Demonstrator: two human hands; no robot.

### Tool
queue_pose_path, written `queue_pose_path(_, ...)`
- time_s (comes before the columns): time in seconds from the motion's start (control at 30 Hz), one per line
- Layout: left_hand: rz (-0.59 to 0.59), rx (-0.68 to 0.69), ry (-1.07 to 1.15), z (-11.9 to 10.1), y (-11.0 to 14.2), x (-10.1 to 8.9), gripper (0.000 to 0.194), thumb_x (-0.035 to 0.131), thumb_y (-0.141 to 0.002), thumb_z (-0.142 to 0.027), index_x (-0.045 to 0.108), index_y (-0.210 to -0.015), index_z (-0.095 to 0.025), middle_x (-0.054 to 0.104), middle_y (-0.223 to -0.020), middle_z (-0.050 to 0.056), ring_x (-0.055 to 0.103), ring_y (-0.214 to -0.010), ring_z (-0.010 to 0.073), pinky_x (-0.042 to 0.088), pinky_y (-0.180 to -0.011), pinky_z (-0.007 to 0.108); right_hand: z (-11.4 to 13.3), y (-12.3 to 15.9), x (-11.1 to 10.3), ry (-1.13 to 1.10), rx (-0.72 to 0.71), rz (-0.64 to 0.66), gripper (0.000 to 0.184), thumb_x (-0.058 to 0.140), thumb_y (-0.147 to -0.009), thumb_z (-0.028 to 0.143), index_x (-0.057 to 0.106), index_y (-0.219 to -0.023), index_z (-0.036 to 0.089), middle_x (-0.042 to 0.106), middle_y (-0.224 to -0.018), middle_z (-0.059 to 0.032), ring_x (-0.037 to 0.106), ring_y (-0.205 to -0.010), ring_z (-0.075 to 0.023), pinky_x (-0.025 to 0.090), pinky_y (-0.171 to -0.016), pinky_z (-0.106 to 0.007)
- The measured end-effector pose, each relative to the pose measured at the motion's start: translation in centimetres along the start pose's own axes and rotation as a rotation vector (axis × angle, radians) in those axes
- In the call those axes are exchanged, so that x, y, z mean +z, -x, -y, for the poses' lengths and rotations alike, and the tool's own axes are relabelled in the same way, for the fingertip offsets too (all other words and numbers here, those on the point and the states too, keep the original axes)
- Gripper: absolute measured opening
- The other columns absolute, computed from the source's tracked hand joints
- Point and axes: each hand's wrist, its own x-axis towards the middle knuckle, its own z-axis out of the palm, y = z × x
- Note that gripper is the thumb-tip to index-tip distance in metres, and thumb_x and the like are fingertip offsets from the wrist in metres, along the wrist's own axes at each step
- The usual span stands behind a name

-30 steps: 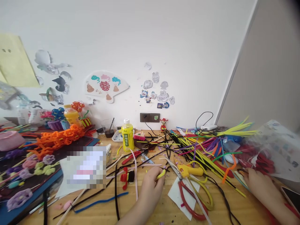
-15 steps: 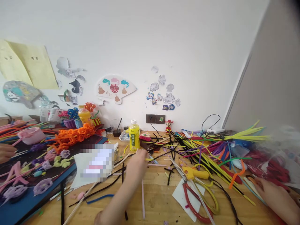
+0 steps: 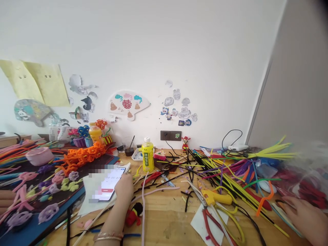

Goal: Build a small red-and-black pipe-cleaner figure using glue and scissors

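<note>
My left hand (image 3: 125,186), with a bracelet at its wrist, is at the right edge of a phone (image 3: 110,182) that lies on white paper (image 3: 88,191) and shows a timer. Its fingertips are mostly hidden, so I cannot tell whether it grips the phone. A small red figure with black hair (image 3: 133,214) lies right of my forearm. At the far right, my right hand (image 3: 304,215) has its fingers curled in by a thin dark curved thing (image 3: 286,204), whose kind does not show. A pale pink pipe cleaner (image 3: 143,212) runs up the table between them.
Hot glue gun (image 3: 216,197), red-handled pliers (image 3: 208,222) and pipe cleaners (image 3: 232,177) crowd the right. A yellow drink bottle (image 3: 147,155) stands mid-table. Fuzzy flowers (image 3: 48,212) and an orange pipe-cleaner piece (image 3: 83,157) lie on the left. Another person's fingers (image 3: 6,203) show at the left edge.
My left hand has moved left, from beside the bottle to the phone. The red figure now shows on the table. The view has tilted slightly up; my right hand stays at the right.
</note>
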Motion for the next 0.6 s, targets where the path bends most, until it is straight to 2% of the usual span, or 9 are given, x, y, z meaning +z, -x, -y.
queue_pose_path(0.07, -0.011, -0.01, 0.016, 0.2, -0.1, 0.2, 0.026, 0.052, -0.084, -0.028, 0.054, -0.106, -0.015, 0.059, -0.106, 0.006, 0.06, -0.087, 0.0178, 0.051, -0.073, 0.037, 1.6, -0.4, -0.9, -0.088, -0.063, 0.053, 0.013, 0.047, -0.058, 0.032, 0.057, -0.066, 0.028, 0.065, -0.088, -0.022, 0.061, -0.079, -0.0305, 0.041, -0.073, -0.04)
queue_pose_path(0.13, -0.024, -0.016, 0.043, 0.4, -0.2, 0.2, 0.024, 0.051, -0.084, -0.028, 0.056, -0.103, -0.014, 0.061, -0.103, 0.006, 0.06, -0.085, 0.0173, 0.051, -0.073, 0.037, 4.3, -0.6, -2.2, -0.261, -0.071, 0.07, 0.018, 0.044, -0.064, 0.037, 0.055, -0.073, 0.027, 0.066, -0.089, -0.0192, 0.061, -0.081, -0.0308, 0.042, -0.073, -0.041)
queue_pose_path(0.23, -0.055, 0.002, 0.126, 0.6, -0.3, -0.1, 0.018, 0.046, -0.085, -0.02, 0.061, -0.089, -0.011, 0.065, -0.091, 0.01, 0.062, -0.082, 0.0215, 0.049, -0.068, 0.036, 9.6, -0.4, -4.2, -0.485, -0.045, 0.088, 0.024, 0.047, -0.063, 0.04, 0.055, -0.079, 0.025, 0.066, -0.086, -0.0163, 0.061, -0.072, -0.0276, 0.045, -0.064, -0.037)
queue_pose_path(0.33, -0.127, 0.055, 0.267, 0.3, -0.2, -1.1, 0.025, 0.039, -0.084, -0.016, 0.064, -0.084, -0.011, 0.067, -0.088, 0.016, 0.062, -0.086, 0.028, 0.045, -0.067, 0.035, 15.1, 0.6, -5.3, -0.686, -0.089, 0.059, 0.03, 0.047, -0.065, 0.045, 0.058, -0.082, 0.022, 0.066, -0.088, -0.0117, 0.061, -0.074, -0.0256, 0.047, -0.064, -0.035)
queue_pose_path(0.4, -0.172, 0.1, 0.381, -0.3, 0.0, -2.1, 0.029, 0.038, -0.084, -0.023, 0.064, -0.091, -0.013, 0.068, -0.089, 0.015, 0.062, -0.088, 0.0286, 0.044, -0.068, 0.034, 18.2, 1.6, -5.3, -0.828, -0.12, 0.127, 0.031, 0.048, -0.067, 0.045, 0.06, -0.082, 0.021, 0.066, -0.088, -0.0107, 0.061, -0.081, -0.0253, 0.048, -0.07, -0.035)
queue_pose_path(0.47, -0.188, 0.155, 0.502, -1.3, 0.6, -3.0, 0.036, 0.038, -0.083, -0.033, 0.064, -0.095, -0.011, 0.07, -0.086, 0.012, 0.063, -0.082, 0.0276, 0.045, -0.066, 0.032, 20.8, 2.8, -5.0, -0.957, -0.167, 0.256, 0.031, 0.05, -0.069, 0.045, 0.061, -0.083, 0.02, 0.066, -0.086, -0.0093, 0.061, -0.082, -0.0244, 0.049, -0.074, -0.034)
queue_pose_path(0.53, -0.167, 0.244, 0.625, -2.7, 1.8, -3.6, 0.04, 0.039, -0.082, -0.041, 0.065, -0.096, -0.014, 0.072, -0.081, 0.006, 0.065, -0.077, 0.0239, 0.046, -0.063, 0.028, 23.0, 4.1, -4.7, -1.081, -0.192, 0.412, 0.033, 0.053, -0.069, 0.047, 0.062, -0.085, 0.019, 0.066, -0.083, -0.0091, 0.061, -0.083, -0.0244, 0.05, -0.074, -0.033)
queue_pose_path(0.6, -0.128, 0.331, 0.716, -4.3, 3.3, -3.9, 0.043, 0.041, -0.08, -0.044, 0.067, -0.096, -0.014, 0.073, -0.08, 0.004, 0.065, -0.077, 0.0231, 0.047, -0.063, 0.028, 24.7, 5.3, -4.3, -1.181, -0.2, 0.518, 0.036, 0.055, -0.07, 0.048, 0.063, -0.087, 0.018, 0.066, -0.085, -0.0097, 0.061, -0.084, -0.0246, 0.05, -0.074, -0.033)
